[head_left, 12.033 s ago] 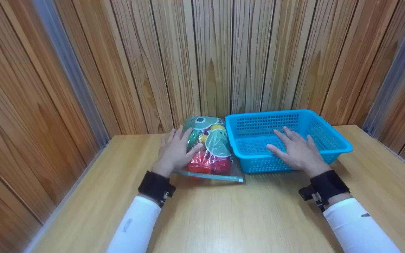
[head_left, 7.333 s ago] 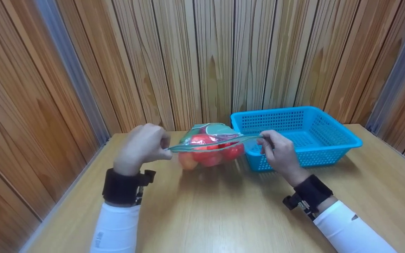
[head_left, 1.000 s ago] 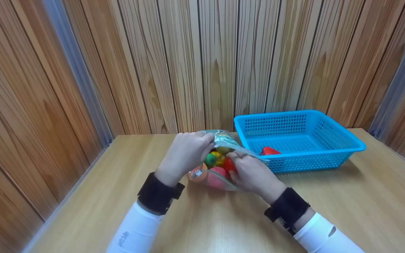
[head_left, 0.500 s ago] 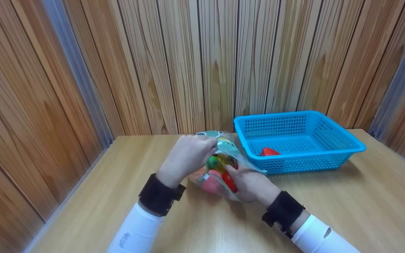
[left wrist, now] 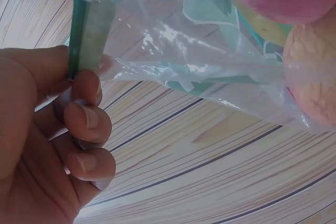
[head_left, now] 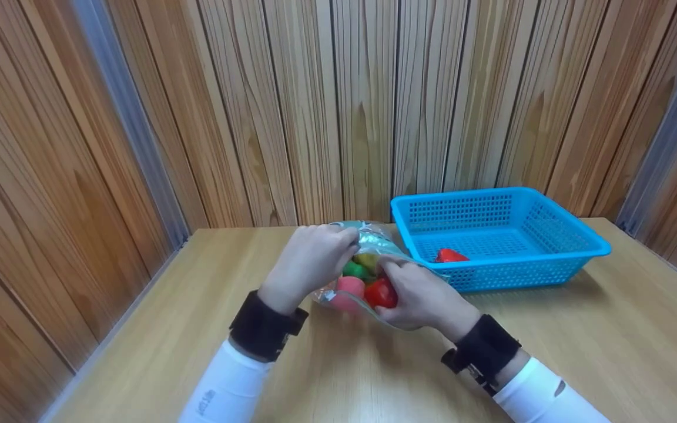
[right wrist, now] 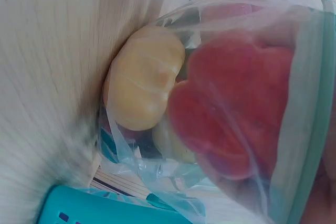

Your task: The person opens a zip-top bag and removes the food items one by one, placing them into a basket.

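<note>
A clear zip bag [head_left: 376,239] with green print stands on the table, its mouth spread. My left hand [head_left: 309,261] pinches the zip edge [left wrist: 86,40] between thumb and forefinger, the other fingers curled. Inside the bag's mouth, my right hand [head_left: 424,294] grips a red bell pepper [head_left: 381,293], lobed and seen through the plastic in the right wrist view. Beside it in the bag lie a pink round piece [head_left: 350,292], a green piece [head_left: 356,269] and a yellowish, ribbed piece [right wrist: 147,77]. A peach-coloured round piece [left wrist: 312,72] shows in the left wrist view.
A blue perforated basket [head_left: 535,258] stands on the wooden table [head_left: 338,376], right of the bag and close to it. One red piece [head_left: 451,255] lies at its near left, partly hidden by the rim. A wood-panelled wall [head_left: 362,117] rises behind the table.
The hands left the flat bag and basket, and the bag was lifted by its zip edge and opened. A red piece came into the basket. Lately the right hand shifted its grip inside the bag.
</note>
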`<state>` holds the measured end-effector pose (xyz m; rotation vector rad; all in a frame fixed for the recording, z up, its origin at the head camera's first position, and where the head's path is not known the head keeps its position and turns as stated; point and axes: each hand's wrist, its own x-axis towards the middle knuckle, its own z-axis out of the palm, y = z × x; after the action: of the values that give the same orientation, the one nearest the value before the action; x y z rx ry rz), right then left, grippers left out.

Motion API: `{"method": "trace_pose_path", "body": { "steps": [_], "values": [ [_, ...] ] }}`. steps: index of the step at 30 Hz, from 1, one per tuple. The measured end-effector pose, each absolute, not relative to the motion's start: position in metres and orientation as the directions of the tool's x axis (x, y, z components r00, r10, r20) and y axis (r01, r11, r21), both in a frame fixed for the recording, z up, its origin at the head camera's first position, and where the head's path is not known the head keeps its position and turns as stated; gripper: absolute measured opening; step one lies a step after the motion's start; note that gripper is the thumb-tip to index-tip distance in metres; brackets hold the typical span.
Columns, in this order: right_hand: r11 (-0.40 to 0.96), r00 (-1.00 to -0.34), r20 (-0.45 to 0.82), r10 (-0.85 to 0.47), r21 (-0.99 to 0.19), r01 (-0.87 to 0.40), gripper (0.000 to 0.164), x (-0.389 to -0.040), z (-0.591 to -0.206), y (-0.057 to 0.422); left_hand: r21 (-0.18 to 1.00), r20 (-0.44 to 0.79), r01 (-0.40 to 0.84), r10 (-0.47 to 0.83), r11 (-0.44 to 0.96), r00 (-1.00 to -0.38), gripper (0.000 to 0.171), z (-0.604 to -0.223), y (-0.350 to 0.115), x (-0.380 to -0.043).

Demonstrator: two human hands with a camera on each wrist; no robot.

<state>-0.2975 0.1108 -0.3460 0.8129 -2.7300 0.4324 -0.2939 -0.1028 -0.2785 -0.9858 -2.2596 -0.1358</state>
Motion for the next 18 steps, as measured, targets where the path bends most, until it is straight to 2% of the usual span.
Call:
{"method": "trace_pose_path", "body": {
  "steps": [4,12,18],
  "values": [
    [0.74,-0.708,0.438,-0.554,-0.13,-0.659,0.071,-0.2978,-0.3466,0.1141,-0.164,0.617,0.682,0.613,0.713,-0.493,0.014,-0.2796,-0.1029,-0.295],
    [0.612,-0.416,0.654,-0.632,0.092,-0.786,0.067,-0.3009,-0.3449,0.1164,-0.162,0.614,0.68,0.613,0.715,-0.498,0.013,-0.2788,-0.1033,-0.2947],
    [0.562,-0.331,0.69,-0.644,0.133,-0.816,0.065,-0.3009,-0.3431,0.1167,-0.139,0.613,0.687,0.607,0.713,-0.506,0.015,-0.2791,-0.1044,-0.2933]
  ]
}}
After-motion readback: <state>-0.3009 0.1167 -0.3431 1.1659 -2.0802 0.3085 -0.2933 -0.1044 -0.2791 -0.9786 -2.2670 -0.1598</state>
